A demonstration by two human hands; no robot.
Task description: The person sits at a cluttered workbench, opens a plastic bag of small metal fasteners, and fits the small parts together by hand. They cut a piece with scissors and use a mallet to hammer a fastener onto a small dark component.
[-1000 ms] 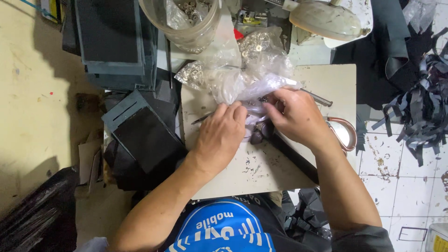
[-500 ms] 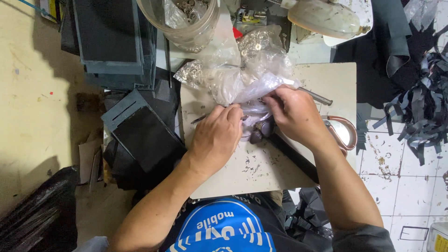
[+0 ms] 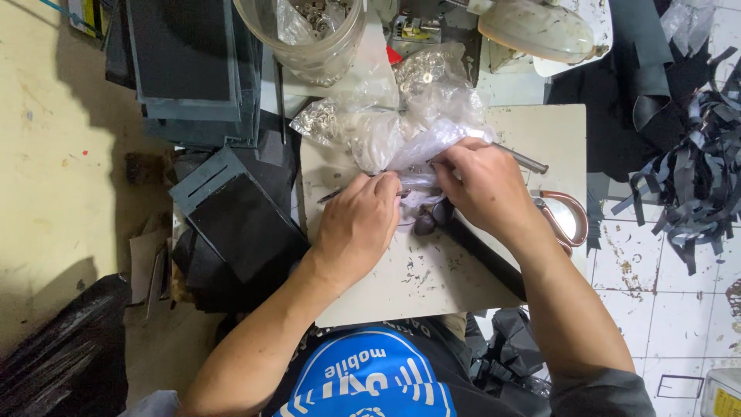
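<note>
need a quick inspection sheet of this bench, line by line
surface: pale, scuffed work board, marked with dark stains.
job's things: clear plastic bags of small silver metal fittings; a dark hammer lies under the hands.
clutter: clear jar of metal pieces, grey folded boards, black sheet pieces, copper-coloured tape roll.
grippers: left hand and right hand both pinch at a bag; exact grip hidden.
cables: nothing seen.
surroundings: black strip offcuts on white tiled floor, yellowish floor at left.
</note>
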